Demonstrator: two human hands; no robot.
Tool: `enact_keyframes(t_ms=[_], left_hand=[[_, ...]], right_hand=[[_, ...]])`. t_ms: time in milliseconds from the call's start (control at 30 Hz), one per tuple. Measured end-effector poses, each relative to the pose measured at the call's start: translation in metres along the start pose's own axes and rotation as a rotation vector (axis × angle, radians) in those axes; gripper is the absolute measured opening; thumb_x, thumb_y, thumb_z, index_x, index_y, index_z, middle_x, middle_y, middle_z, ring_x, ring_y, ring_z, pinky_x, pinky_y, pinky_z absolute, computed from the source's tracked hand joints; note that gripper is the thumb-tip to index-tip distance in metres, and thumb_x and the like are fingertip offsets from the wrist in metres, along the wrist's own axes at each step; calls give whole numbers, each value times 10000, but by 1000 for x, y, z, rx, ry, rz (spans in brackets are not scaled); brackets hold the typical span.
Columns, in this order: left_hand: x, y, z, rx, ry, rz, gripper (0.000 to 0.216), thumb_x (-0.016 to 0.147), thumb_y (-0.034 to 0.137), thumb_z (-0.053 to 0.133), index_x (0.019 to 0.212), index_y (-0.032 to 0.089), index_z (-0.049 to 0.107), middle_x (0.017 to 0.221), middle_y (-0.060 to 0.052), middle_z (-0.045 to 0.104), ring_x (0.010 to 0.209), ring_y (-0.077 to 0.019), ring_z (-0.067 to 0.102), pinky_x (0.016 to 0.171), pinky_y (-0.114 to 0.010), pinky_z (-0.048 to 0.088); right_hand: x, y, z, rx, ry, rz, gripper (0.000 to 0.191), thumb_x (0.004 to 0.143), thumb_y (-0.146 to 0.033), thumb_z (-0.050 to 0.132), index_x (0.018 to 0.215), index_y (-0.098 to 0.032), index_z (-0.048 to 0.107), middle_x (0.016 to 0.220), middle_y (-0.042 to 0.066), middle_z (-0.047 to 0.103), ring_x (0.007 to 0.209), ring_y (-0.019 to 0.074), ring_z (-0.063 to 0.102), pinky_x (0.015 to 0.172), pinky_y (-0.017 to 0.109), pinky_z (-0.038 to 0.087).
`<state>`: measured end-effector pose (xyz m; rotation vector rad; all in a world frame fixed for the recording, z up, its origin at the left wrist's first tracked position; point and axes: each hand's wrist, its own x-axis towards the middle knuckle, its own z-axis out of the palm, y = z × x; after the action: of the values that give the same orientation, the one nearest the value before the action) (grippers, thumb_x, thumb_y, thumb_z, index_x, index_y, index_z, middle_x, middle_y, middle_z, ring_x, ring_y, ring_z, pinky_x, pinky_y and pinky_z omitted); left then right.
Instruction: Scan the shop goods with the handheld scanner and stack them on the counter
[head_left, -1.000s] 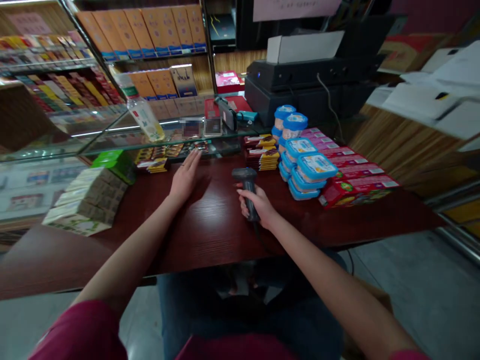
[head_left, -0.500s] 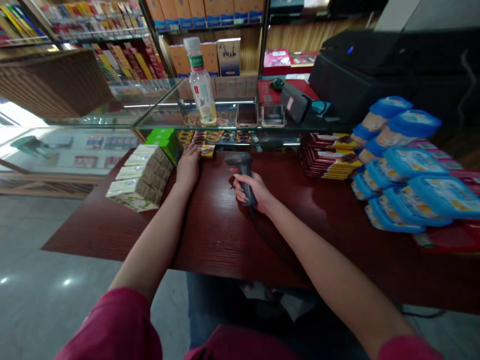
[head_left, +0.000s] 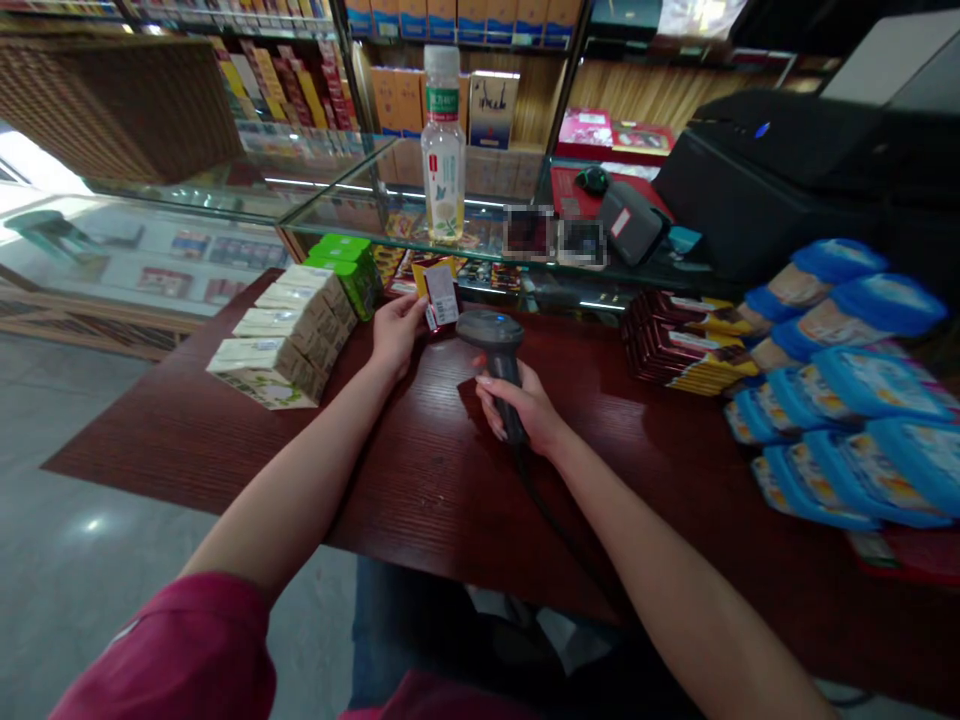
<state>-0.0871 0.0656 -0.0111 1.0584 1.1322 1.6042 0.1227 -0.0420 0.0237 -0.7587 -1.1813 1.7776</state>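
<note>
My right hand [head_left: 521, 403] is wrapped round the handle of a dark barcode scanner [head_left: 495, 345], whose head points away from me over the dark red counter [head_left: 420, 470]. My left hand [head_left: 396, 330] holds a small flat packet [head_left: 441, 294] upright by its lower edge, just left of the scanner's head, its white label facing me. The packet is a hand's width above the counter.
Pale cartons [head_left: 281, 335] and green boxes [head_left: 346, 262] are stacked left of my left hand. A glass showcase [head_left: 480, 240] with a bottle [head_left: 443, 150] stands behind. Dark flat packets [head_left: 679, 340] and blue-lidded tubs [head_left: 847, 390] lie at the right, a black machine [head_left: 780, 190] beyond them.
My left hand, flat on the counter earlier, reached to the packets under the showcase and has lifted one up beside the scanner. The right hand kept its hold on the scanner.
</note>
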Motion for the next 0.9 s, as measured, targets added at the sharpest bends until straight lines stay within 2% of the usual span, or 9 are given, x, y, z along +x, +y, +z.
enact_keyframes(t_ms=[133, 267, 367, 467, 600, 667, 733, 900], left_hand=[[-1, 3, 0, 14, -13, -14, 210, 885, 328, 759, 987, 145, 757, 907, -72, 790, 851, -213, 765, 827, -356, 644], [-4, 4, 4, 78, 11, 28, 121, 893, 255, 690, 836, 158, 735, 800, -38, 749, 754, -157, 718, 737, -262, 617], [-8, 9, 5, 106, -8, 46, 116, 857, 269, 720, 848, 155, 737, 797, -25, 746, 716, -128, 695, 690, -214, 586], [-13, 17, 5, 86, -56, -7, 266, 777, 291, 813, 980, 133, 747, 921, -56, 789, 772, -139, 733, 762, -243, 600], [-24, 25, 13, 121, -96, -68, 469, 719, 354, 886, 1098, 129, 725, 1025, -112, 809, 928, -226, 788, 898, -366, 626], [-31, 28, 26, 155, -135, -3, 484, 741, 374, 869, 1140, 140, 729, 1106, -125, 808, 1038, -270, 782, 964, -412, 619], [-40, 32, 50, 213, -187, 106, 459, 782, 365, 839, 1171, 146, 733, 1166, -126, 801, 1126, -297, 762, 1033, -438, 595], [-68, 52, 145, 473, -318, 409, 263, 907, 208, 710, 1166, 193, 753, 1181, -77, 806, 1124, -261, 768, 1045, -389, 588]], right_hand=[[2, 0, 1, -17, 25, 6, 400, 787, -437, 780, 1034, -228, 545, 588, -116, 550, 345, 73, 450, 323, 205, 385], [2, 1, 2, -24, 16, -23, 379, 782, -447, 784, 994, -223, 563, 557, -117, 541, 336, 72, 447, 323, 200, 380], [0, 4, 1, 3, 43, -58, 433, 759, -464, 797, 1043, -211, 591, 557, -115, 554, 332, 73, 456, 328, 198, 376], [-4, 6, -2, 72, 143, -99, 538, 709, -473, 817, 1107, -198, 583, 565, -116, 569, 333, 80, 459, 324, 204, 374], [-22, 5, -17, 177, 317, -131, 611, 657, -476, 833, 1124, -216, 536, 564, -133, 567, 338, 80, 454, 329, 200, 383], [-40, 2, -30, 197, 386, -150, 617, 661, -475, 832, 1133, -225, 524, 565, -134, 569, 343, 86, 462, 333, 204, 395], [-62, -1, -45, 210, 463, -180, 613, 666, -471, 832, 1135, -229, 520, 569, -131, 571, 351, 92, 475, 336, 207, 403], [-118, -11, -78, 220, 682, -259, 592, 681, -468, 831, 1128, -235, 520, 570, -131, 546, 349, 93, 473, 333, 206, 380]])
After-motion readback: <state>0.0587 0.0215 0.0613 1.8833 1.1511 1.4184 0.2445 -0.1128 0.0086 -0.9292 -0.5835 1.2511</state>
